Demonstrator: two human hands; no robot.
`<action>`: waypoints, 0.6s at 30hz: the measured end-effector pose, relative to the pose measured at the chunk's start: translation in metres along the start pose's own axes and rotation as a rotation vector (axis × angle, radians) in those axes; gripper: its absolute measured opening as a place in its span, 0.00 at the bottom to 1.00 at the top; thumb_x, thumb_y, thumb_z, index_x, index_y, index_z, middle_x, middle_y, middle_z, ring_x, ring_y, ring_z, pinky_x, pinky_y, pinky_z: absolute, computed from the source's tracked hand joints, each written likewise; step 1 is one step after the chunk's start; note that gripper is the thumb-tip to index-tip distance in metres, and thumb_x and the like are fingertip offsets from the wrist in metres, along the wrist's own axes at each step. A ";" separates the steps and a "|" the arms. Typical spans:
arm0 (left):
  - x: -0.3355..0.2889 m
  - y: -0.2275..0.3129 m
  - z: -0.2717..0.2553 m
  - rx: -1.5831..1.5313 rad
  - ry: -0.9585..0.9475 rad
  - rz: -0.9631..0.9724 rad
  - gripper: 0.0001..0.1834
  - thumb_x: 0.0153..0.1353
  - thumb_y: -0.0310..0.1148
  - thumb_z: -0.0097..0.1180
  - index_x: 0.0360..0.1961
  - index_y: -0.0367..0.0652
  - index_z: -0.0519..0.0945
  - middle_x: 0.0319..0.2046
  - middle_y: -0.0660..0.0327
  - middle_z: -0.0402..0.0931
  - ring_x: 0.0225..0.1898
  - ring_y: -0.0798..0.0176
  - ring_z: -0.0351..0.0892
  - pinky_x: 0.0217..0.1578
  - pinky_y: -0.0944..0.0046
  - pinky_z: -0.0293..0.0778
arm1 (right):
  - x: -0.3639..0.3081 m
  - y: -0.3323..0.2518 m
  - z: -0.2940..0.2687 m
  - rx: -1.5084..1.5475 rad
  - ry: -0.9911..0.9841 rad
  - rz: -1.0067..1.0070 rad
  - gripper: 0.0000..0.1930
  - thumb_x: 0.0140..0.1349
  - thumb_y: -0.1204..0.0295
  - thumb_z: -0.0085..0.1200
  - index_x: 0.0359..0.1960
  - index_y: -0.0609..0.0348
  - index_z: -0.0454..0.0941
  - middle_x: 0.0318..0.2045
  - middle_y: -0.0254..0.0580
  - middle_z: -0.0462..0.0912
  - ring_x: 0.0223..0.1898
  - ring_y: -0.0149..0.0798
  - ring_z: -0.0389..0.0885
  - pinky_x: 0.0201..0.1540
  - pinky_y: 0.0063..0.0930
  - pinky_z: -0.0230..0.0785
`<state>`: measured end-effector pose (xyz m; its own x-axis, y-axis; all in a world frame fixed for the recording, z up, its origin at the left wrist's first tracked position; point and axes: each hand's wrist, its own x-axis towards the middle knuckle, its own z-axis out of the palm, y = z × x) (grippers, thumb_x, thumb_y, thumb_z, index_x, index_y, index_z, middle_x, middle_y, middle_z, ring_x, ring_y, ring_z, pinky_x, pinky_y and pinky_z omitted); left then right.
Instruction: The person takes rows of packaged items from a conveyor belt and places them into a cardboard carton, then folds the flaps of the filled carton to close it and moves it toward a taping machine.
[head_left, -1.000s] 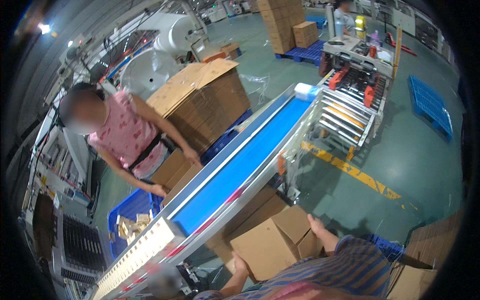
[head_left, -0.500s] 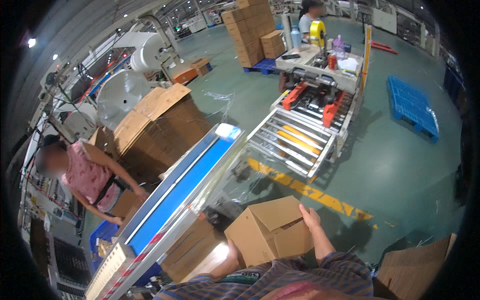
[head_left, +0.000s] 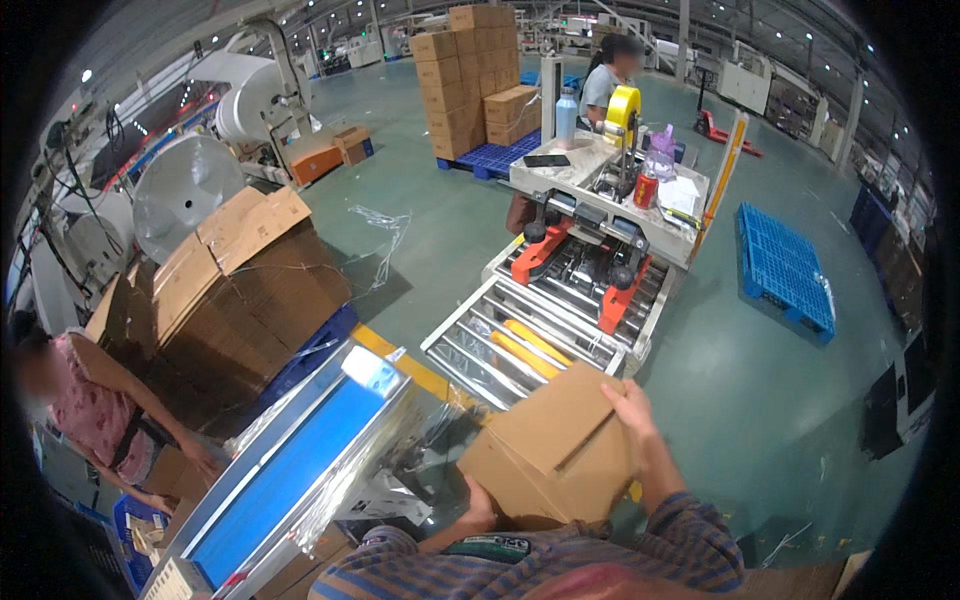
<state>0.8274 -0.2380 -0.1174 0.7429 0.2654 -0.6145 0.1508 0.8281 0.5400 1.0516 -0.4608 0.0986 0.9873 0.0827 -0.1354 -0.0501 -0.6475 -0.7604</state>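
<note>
A brown cardboard box [head_left: 530,470] is held in front of my body, its top flaps folded down with a narrow gap along one edge. My left hand [head_left: 478,508] grips its lower left side; part of that hand is behind the carton. At the far right corner, my right hand [head_left: 630,408] is closed on the edge with the thumb over the flap. Just beyond the box stands a roller conveyor [head_left: 520,330] leading into a taping machine with red guides [head_left: 540,252] and a roll of yellow tape [head_left: 623,105].
To the left runs a blue belt conveyor [head_left: 290,470] with a white pack [head_left: 370,368] at its end. Behind it, a person in pink [head_left: 95,400] handles cardboard near a large carton [head_left: 250,300]. Another person [head_left: 605,85] is behind the machine. A blue pallet [head_left: 785,270] lies right.
My view and body have turned and come closer to the roller conveyor. The box has moved with both hands toward the rollers, and its top flaps now lie flatter.
</note>
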 end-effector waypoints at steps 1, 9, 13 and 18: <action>0.002 0.013 0.030 0.037 -0.090 -0.027 0.47 0.57 0.74 0.18 0.63 0.52 0.63 0.58 0.59 0.67 0.57 0.50 0.66 0.54 0.48 0.65 | 0.026 -0.014 -0.004 -0.020 0.024 -0.059 0.34 0.51 0.43 0.55 0.42 0.65 0.75 0.40 0.58 0.79 0.46 0.55 0.76 0.48 0.40 0.67; 0.115 0.092 0.147 0.110 0.140 0.005 0.42 0.61 0.67 0.27 0.63 0.44 0.60 0.60 0.52 0.63 0.60 0.50 0.62 0.58 0.53 0.59 | 0.225 -0.040 0.123 -0.432 0.003 -0.466 0.36 0.50 0.44 0.57 0.50 0.65 0.70 0.46 0.57 0.75 0.50 0.55 0.73 0.51 0.45 0.64; 0.175 0.090 0.142 0.394 0.598 0.558 0.33 0.65 0.51 0.44 0.60 0.34 0.60 0.52 0.47 0.69 0.52 0.50 0.70 0.53 0.54 0.64 | 0.254 -0.061 0.194 -0.454 -0.088 -0.522 0.40 0.52 0.43 0.52 0.59 0.62 0.63 0.50 0.52 0.72 0.53 0.50 0.69 0.55 0.46 0.58; 0.181 0.093 0.210 0.514 0.948 0.695 0.32 0.62 0.40 0.50 0.62 0.33 0.58 0.53 0.44 0.68 0.54 0.47 0.69 0.55 0.55 0.63 | 0.292 -0.066 0.197 -0.428 -0.089 -0.564 0.36 0.55 0.45 0.51 0.57 0.59 0.65 0.47 0.51 0.74 0.49 0.50 0.71 0.53 0.45 0.59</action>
<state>1.1124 -0.2165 -0.0579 0.0462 0.9847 -0.1681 0.3111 0.1458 0.9391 1.3139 -0.2446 -0.0159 0.8282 0.5427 0.1399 0.5465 -0.7265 -0.4165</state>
